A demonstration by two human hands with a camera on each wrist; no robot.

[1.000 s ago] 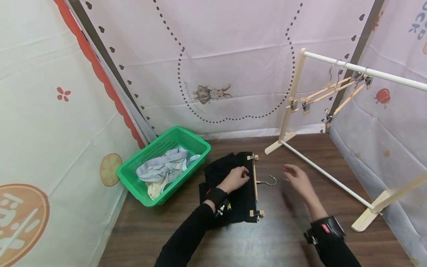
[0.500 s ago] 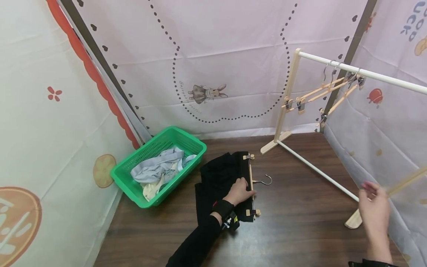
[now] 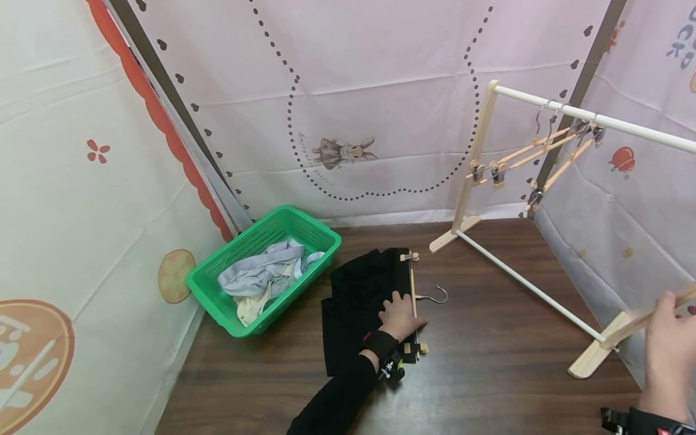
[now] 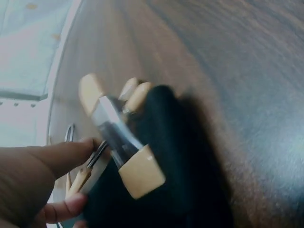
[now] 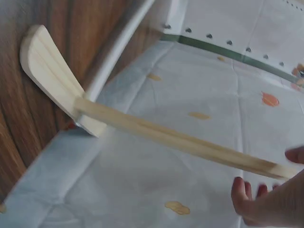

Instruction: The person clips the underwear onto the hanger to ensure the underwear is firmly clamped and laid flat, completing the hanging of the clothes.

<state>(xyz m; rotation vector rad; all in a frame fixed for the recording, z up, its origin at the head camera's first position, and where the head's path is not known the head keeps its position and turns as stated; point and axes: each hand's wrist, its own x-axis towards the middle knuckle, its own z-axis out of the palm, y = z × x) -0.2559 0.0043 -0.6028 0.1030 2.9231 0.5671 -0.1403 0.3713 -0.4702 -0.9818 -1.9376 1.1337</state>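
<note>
My left hand [image 3: 399, 317] lies over a black garment [image 3: 353, 284] clipped to a wooden clip hanger [image 3: 412, 281]. Its fingers spread over the cloth and its thumb reaches across the hanger bar. In the left wrist view, the thumb [image 4: 66, 156] is at the thin metal rod, close behind a wood-and-metal clip [image 4: 116, 128] that bites the black cloth. The hanger's hook [image 3: 440, 295] points right on the tabletop. My right hand [image 3: 671, 344] is at the near post of the drying rack [image 3: 530, 287]. The right wrist view shows thumb and fingers apart on either side of this wooden post [image 5: 190, 145].
Left of the garment stands a green basket [image 3: 321, 248] holding pale blue and cream clothes [image 3: 266, 272]. Several clip hangers [image 3: 544, 148] hang from the rack's white top rail [image 3: 625, 121]. Printed fabric walls [image 3: 380, 72] enclose the brown tabletop [image 3: 478, 374].
My right hand has moved right, from beside the hanger hook to the rack's near post. My left hand has slid down along the hanger bar, its thumb now across it.
</note>
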